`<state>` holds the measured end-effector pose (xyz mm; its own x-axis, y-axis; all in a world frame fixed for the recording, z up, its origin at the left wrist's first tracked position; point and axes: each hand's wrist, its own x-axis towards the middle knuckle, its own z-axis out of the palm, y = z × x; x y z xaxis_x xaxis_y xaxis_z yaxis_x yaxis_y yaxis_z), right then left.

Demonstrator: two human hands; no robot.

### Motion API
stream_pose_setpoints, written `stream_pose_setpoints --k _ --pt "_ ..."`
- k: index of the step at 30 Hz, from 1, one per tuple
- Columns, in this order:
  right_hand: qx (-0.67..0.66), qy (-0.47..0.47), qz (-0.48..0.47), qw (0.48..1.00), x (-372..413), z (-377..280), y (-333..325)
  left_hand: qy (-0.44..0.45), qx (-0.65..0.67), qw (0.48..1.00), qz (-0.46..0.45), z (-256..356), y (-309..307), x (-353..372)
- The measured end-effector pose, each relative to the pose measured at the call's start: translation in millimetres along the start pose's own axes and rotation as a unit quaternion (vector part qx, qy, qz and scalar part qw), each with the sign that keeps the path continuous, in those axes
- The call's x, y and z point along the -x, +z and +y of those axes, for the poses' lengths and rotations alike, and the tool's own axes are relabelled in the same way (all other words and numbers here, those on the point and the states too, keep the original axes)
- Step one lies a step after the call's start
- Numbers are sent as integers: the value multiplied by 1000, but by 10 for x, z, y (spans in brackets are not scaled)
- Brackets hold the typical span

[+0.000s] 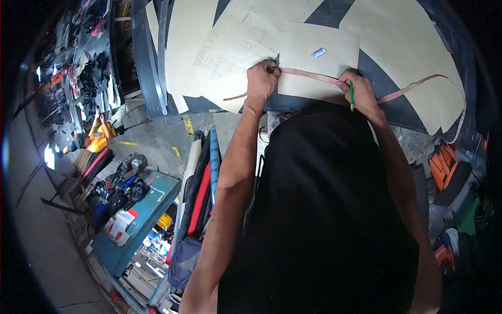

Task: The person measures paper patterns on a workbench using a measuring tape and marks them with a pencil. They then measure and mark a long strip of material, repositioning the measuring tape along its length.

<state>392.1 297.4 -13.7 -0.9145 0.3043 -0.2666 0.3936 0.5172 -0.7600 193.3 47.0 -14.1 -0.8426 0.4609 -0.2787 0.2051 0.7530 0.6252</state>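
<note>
A pinkish measuring tape [308,75] is stretched across a cream pattern sheet [319,44] on the dark worktable. My left hand [262,81] pinches the tape near the sheet's left edge, and a short tail of it pokes out beyond the wrist. At the sheet's right side, my right hand [360,90] grips the tape with closed fingers, a green pencil [352,96] held along with it. From there the tape loops right over another cream piece [402,47] and hangs at the table edge. A small blue-and-white object [319,52] lies on the sheet.
Another cream sheet [230,52] bears handwriting. Long dark strips [157,68] lie at the table's left end. Rolls of material [200,188] stand behind on the left, near a cluttered teal table [157,193]. Further left is a person in a yellow shirt [99,138].
</note>
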Motion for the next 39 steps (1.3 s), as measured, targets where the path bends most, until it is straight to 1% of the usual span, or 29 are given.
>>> stream_pose_setpoints --k 3,7,10,14,18,22,28,31,33,35,36,38,39 --pt "-14 21 -4 1000 -7 -19 -6 -24 47 998 -25 24 -61 -5" --pt "2 36 1 999 -11 -73 -48 -26 48 998 -43 41 -121 -27" --pt "-10 -6 29 1000 -19 22 8 -29 47 998 -45 26 -123 -41" --pt "2 -16 36 999 -11 97 41 -29 46 997 -51 36 -144 -57" --pt "33 -11 33 999 -6 66 30 -32 54 997 -51 0 -119 -76" --pt "15 -12 52 998 78 79 -62 -32 60 996 -56 -48 -104 -104" --pt "26 -3 52 998 181 243 -210 -42 52 994 -84 -35 -155 -129" --pt "39 17 52 998 229 316 -272 19 11 999 -49 -44 -139 -125" --pt "40 -19 70 997 264 430 -235 38 26 997 -60 -133 -98 -175" --pt "70 -15 84 994 326 503 -194 -6 -13 998 -62 -59 -122 -163" --pt "82 -23 94 992 324 519 -199 0 -5 998 -67 -35 -117 -160" --pt "77 -13 84 993 307 520 -248 -73 36 994 -77 -9 -127 -157" --pt "63 -8 70 996 302 517 -245 -71 37 994 -79 -23 -113 -166"
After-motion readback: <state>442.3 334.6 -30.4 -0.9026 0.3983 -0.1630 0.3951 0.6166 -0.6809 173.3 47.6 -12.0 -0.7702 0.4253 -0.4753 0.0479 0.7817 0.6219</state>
